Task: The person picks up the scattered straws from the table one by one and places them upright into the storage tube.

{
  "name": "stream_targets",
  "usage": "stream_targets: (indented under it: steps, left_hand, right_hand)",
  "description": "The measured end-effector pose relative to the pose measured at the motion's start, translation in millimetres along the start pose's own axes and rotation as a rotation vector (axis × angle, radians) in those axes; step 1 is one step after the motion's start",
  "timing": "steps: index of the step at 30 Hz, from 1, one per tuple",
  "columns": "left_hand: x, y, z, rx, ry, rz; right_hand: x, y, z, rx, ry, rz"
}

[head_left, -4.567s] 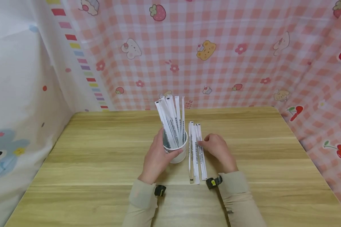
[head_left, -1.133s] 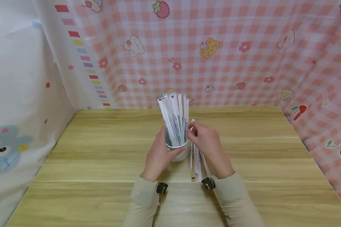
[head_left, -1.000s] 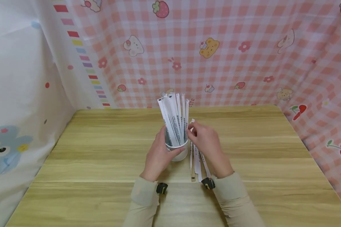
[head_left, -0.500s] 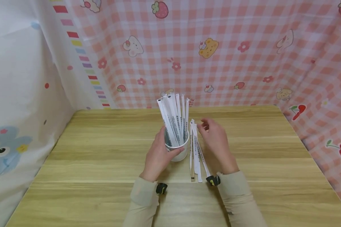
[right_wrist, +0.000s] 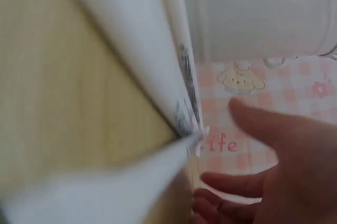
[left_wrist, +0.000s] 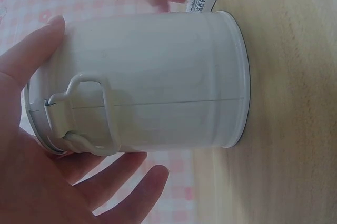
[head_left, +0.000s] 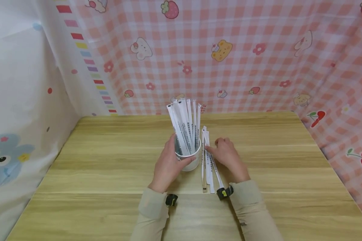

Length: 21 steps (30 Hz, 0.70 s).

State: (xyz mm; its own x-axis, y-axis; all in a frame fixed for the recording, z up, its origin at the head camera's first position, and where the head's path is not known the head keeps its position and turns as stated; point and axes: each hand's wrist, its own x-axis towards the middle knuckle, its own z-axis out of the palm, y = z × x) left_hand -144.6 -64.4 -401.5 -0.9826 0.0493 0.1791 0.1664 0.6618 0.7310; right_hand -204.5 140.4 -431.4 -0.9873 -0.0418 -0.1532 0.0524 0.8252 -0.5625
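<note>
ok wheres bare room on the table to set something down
Bare table lies left of the left hand, toward the white cloth, and right of the right hand, toward the checked cloth. Crowded between the hands: the cup, its wrapped sticks and the loose sticks beside it.

1. Container [left_wrist: 152,61]: smooth, softly glossy; I read it as painted metal.
2. Slender wrappers [head_left: 209,174], right: matt white paper.
3. Table [head_left: 108,167]: smooth wood grain, low sheen.
4. Far drape [head_left: 175,40]: creased matt cloth.
</note>
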Motion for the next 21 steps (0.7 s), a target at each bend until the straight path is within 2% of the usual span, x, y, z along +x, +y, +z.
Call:
stream_targets:
  steps: [11,21]
  left_hand:
    - [0.9,0.7,0.0,-0.007,0.000,0.004]
    - [0.3,-0.5,0.8,-0.007,-0.009,-0.004]
  right_hand:
    - [0.6,3.0,8.3,-0.024,0.029,-0.022]
    - [-1.0,6.1,3.0,0.015,-0.016,0.021]
